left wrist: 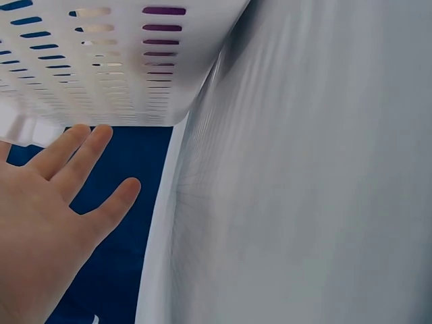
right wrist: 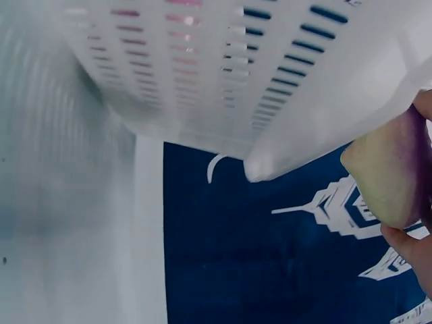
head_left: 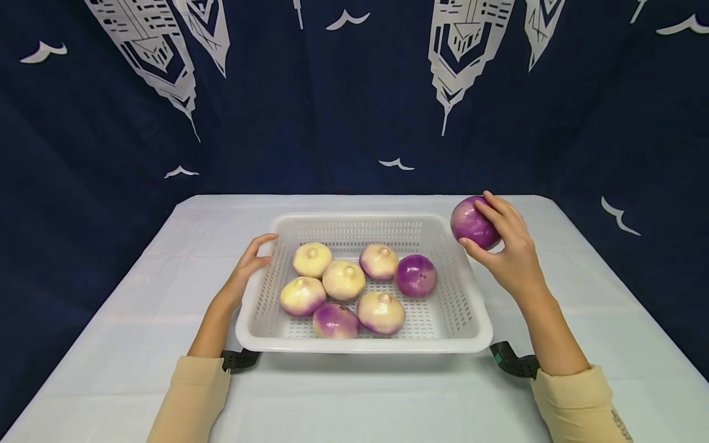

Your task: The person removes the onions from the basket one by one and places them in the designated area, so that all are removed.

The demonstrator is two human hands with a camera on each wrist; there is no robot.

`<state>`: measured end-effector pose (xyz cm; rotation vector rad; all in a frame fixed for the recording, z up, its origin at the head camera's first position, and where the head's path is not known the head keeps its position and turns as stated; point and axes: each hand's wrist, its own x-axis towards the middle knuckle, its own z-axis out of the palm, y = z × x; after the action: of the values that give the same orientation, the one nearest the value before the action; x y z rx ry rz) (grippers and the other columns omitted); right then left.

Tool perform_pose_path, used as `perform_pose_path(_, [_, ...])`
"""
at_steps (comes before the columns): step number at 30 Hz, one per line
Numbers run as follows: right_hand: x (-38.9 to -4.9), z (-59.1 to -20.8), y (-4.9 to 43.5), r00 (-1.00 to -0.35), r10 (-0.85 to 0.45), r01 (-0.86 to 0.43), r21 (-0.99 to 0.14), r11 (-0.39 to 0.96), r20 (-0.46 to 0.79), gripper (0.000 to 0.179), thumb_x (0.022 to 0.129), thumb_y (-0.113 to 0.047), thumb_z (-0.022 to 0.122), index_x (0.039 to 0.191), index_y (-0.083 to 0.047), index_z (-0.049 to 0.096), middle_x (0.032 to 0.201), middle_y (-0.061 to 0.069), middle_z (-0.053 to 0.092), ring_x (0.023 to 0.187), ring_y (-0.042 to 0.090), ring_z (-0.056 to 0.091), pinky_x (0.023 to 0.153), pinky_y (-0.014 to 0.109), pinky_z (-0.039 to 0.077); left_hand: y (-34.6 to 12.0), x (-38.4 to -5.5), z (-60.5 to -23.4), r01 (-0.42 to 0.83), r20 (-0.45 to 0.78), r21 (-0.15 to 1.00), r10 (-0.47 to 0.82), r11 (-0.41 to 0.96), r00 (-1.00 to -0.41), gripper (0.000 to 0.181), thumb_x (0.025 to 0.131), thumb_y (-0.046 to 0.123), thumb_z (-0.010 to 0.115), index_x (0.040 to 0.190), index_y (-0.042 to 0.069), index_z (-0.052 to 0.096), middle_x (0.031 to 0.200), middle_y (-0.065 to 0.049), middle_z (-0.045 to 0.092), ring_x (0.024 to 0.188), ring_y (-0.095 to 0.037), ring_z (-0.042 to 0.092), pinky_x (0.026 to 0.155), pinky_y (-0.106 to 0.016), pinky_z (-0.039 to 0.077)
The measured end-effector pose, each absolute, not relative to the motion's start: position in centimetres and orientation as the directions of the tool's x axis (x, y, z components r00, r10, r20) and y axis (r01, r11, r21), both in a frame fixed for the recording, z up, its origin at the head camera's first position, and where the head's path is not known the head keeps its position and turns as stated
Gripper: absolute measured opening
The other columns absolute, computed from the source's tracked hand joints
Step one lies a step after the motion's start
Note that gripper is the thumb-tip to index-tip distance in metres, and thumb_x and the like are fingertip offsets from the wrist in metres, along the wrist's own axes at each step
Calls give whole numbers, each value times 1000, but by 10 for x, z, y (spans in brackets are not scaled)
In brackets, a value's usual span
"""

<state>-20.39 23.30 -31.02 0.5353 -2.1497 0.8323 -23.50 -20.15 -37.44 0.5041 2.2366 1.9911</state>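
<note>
A white plastic basket (head_left: 360,346) with slotted walls stands on the table and holds several purple-and-cream turnips. Most of them, like the turnip (head_left: 344,280) near the middle, show a pale, nubbed end; a turnip (head_left: 416,275) on the right shows its purple side. My right hand (head_left: 512,249) grips another turnip (head_left: 471,220) above the basket's back right corner, thumb below and fingers over it. In the right wrist view, that turnip (right wrist: 388,175) has a pale pointed end. At the left rim, my left hand (head_left: 246,267) touches the basket with fairly straight, spread fingers (left wrist: 81,162).
White cloth covers the table (head_left: 138,307). Behind it hangs a dark blue curtain (head_left: 332,111) with white building and bird prints. Dark wrist camera mounts (head_left: 515,363) sit below the hands, close to the basket's front corners.
</note>
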Motion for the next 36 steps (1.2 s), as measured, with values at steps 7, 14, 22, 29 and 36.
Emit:
perform_pose_path(7, [-213,-321,240,-611,-26,-581,-425,694,791,64,64,4,75,124,-6,55,136,11,46,128,28,37,99,8,28,-198,-236,-375,140,108,987,323,77,-940,51,87,15,28,137,16,20,144,-19,16,122,-44,33,84,-49,46])
perform_pose_path(14, [-223,-331,250,-671,44,-485,-483,729,740,62,69,-2,74,127,-9,53,138,10,44,129,27,36,98,50,39,-196,-233,-374,102,82,993,312,51,-947,51,85,14,29,135,21,23,145,-18,15,125,-46,30,88,-52,43])
perform_pose_path(22, [-234,-344,261,-701,110,-431,-543,721,704,59,71,-3,73,126,-7,53,137,13,44,129,30,35,95,58,37,-196,-233,-371,86,69,995,313,40,-947,49,85,14,29,133,25,25,144,-17,18,123,-43,32,85,-44,43])
perform_pose_path(29, [-243,-358,270,-768,107,-370,-575,730,631,59,73,-12,73,128,-6,50,138,16,42,129,34,32,100,58,31,-194,-233,-368,91,80,996,319,20,-944,49,85,13,28,132,26,26,145,-17,15,126,-45,29,90,-53,40])
perform_pose_path(36, [-245,-372,279,-862,103,-283,-641,714,496,59,78,-20,69,131,-4,46,141,17,38,131,38,30,101,60,28,-194,-231,-367,91,80,996,319,19,-944,48,84,13,28,130,26,27,145,-16,15,126,-44,28,88,-49,40])
